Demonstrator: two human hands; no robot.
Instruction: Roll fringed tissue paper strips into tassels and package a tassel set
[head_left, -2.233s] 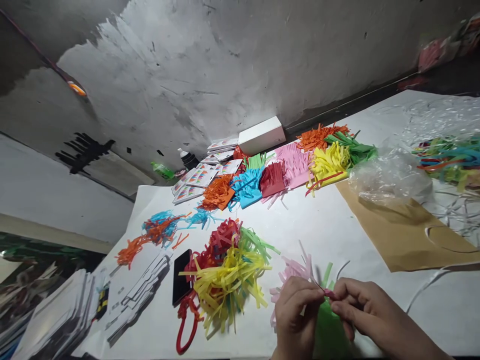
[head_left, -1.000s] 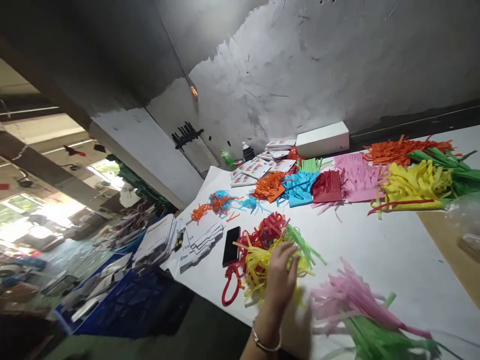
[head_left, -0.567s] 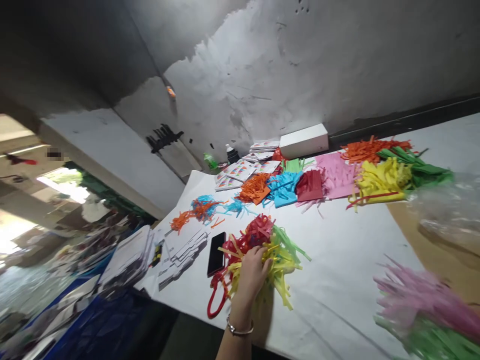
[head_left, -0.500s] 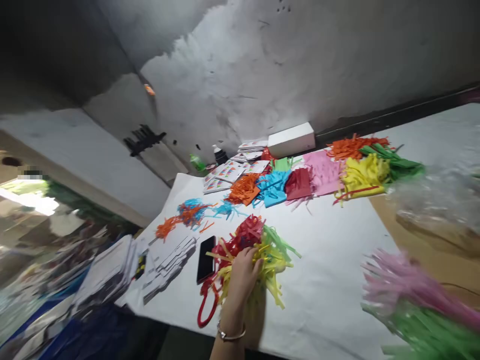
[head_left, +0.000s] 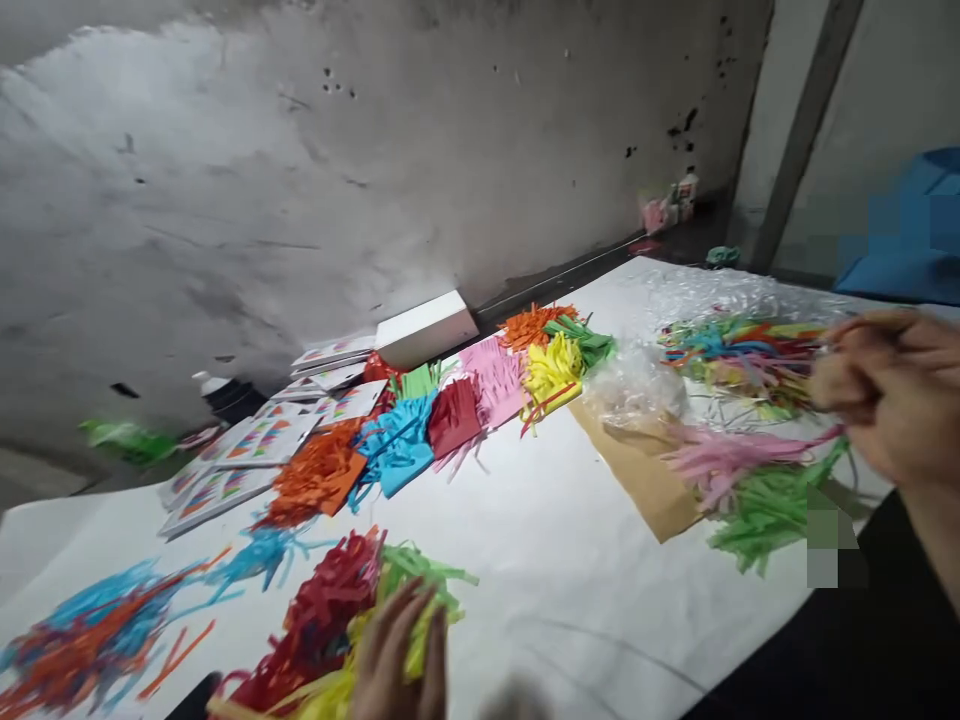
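Observation:
My left hand [head_left: 399,652] lies on a bunch of yellow tissue tassels [head_left: 330,690], fingers stretched out and a little apart. Dark red tassels [head_left: 330,590] and light green tassels [head_left: 409,568] adjoin it on the same heap. At the right edge my right hand [head_left: 889,390] is raised and closed, fingers curled together. What it pinches is blurred. Just below it lie a pink tassel [head_left: 724,460], its narrow end near the fist, and a green tassel [head_left: 776,505]. Multicoloured strips [head_left: 750,350] lie beyond that hand.
Folded fringed tissue in orange [head_left: 315,475], blue [head_left: 401,435], dark red [head_left: 454,418], pink [head_left: 495,375] and yellow [head_left: 553,370] lines the white table [head_left: 540,560]. Behind are printed cards [head_left: 262,445] and a white box [head_left: 426,328]. Brown paper [head_left: 637,490] and clear plastic [head_left: 637,385] lie right.
The view has swung right, bringing my right hand, the multicoloured strips and more plastic into sight. My left hand's fingers, bent around the yellow tassels before, now look straighter.

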